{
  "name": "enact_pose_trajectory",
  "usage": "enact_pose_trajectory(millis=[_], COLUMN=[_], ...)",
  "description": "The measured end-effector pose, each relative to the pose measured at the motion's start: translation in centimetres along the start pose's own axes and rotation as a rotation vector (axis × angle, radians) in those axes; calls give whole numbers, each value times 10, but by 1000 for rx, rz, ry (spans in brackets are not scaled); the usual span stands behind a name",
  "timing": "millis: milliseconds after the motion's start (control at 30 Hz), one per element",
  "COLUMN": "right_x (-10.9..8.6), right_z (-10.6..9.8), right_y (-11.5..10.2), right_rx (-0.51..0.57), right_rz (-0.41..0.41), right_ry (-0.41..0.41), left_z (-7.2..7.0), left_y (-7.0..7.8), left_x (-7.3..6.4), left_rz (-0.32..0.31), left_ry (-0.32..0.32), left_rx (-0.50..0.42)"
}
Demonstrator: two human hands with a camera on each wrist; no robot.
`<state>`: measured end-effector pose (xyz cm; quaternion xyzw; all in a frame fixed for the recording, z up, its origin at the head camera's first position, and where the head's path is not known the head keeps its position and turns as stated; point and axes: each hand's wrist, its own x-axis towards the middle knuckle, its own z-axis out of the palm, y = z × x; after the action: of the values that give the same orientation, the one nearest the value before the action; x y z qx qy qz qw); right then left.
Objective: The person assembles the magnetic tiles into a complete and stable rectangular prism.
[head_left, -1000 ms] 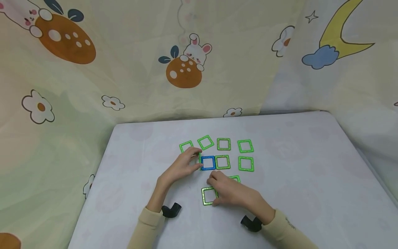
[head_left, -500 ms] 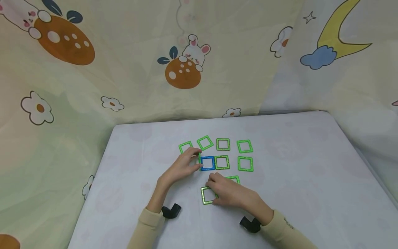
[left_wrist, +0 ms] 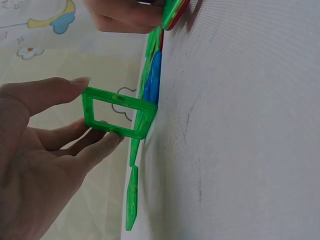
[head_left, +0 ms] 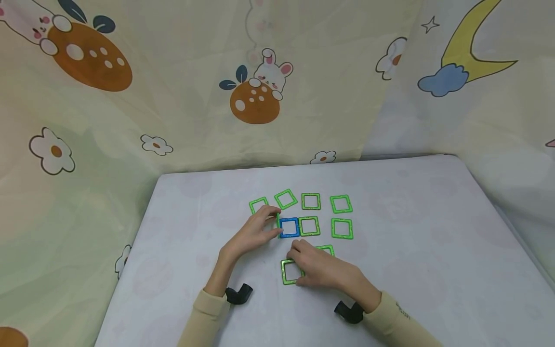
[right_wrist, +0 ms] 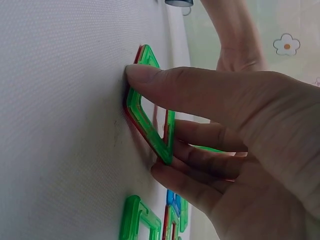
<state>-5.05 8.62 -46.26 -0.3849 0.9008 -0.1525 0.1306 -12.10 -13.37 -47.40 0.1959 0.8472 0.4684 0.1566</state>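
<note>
My left hand point(head_left: 256, 230) pinches a green square magnetic tile point(left_wrist: 117, 98) between thumb and fingers. That tile stands on edge at the left side of a flat blue square tile point(head_left: 289, 236), its lower edge right against the blue one in the left wrist view. A green square tile point(head_left: 307, 234) adjoins the blue one on the right. Nearer the front, my right hand point(head_left: 318, 266) grips a green square tile with a red layer under it point(right_wrist: 145, 125), thumb on one edge and fingers on the opposite one. It is held low, close over the table; its right part is hidden in the head view.
Several green square tiles lie behind, including a tilted one point(head_left: 278, 198) and a pair at right, the nearer tile point(head_left: 342, 236) and the farther tile point(head_left: 341, 211). Another green tile point(head_left: 331, 250) is partly covered by my right hand. Patterned cloth point(head_left: 195, 96) hangs behind the white table point(head_left: 412, 241).
</note>
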Motion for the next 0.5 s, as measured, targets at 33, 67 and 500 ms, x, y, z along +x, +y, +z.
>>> enact_pose_trajectory(millis=[33, 67, 500], right_x=[0, 0, 3], right_z=[0, 0, -4], right_y=[0, 0, -1], right_rx=[4, 5, 111], right_rz=[2, 4, 89], right_ry=[-1, -4, -31], left_z=[0, 0, 0], left_y=[0, 0, -1], left_x=[0, 0, 1], left_rz=[-1, -1, 29], left_ry=[0, -1, -5], left_rx=[0, 1, 23])
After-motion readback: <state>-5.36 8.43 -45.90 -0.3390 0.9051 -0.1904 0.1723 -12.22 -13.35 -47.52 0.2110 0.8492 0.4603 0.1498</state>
